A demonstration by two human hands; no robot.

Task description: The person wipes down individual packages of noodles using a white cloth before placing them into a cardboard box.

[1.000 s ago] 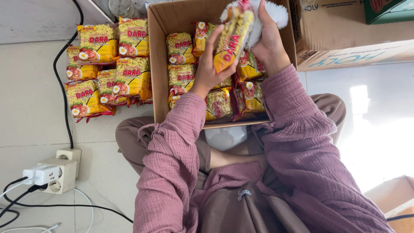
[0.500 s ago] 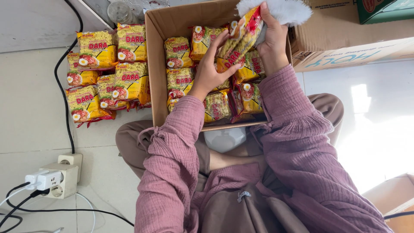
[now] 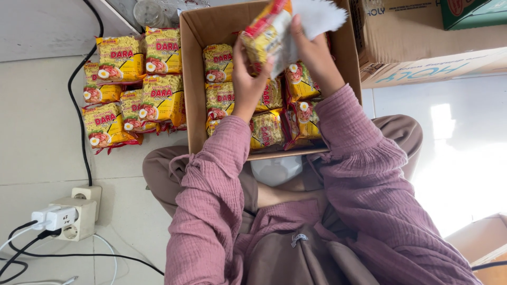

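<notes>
Noodle packet (image 3: 266, 37), yellow and red, sits up at the 12 o'clock edge of the head view, raised above the open cardboard box (image 3: 193, 84) on our lap. Our left hand (image 3: 248, 79) has its grip closed around the packet's lower left edge, thumb and fingers pinching the wrapper. Our right hand (image 3: 314, 55) has its grip closed on the packet's right side together with a white cloth (image 3: 317, 16) that drapes over the top.

We judge the hold as shared and rather light: the slick wrapper could slide out of either pinch and drop onto the rows of packets in the box (image 3: 264, 113), knocking them out of line. The cloth bunched under the right fingers may weaken that grip further.

At 9 o'clock, a stack of packets (image 3: 132, 84) lies on the floor beside a black cable (image 3: 79, 105) running to a power strip (image 3: 71, 216) at 7 o'clock; a stray elbow could topple the stack onto it.
</notes>
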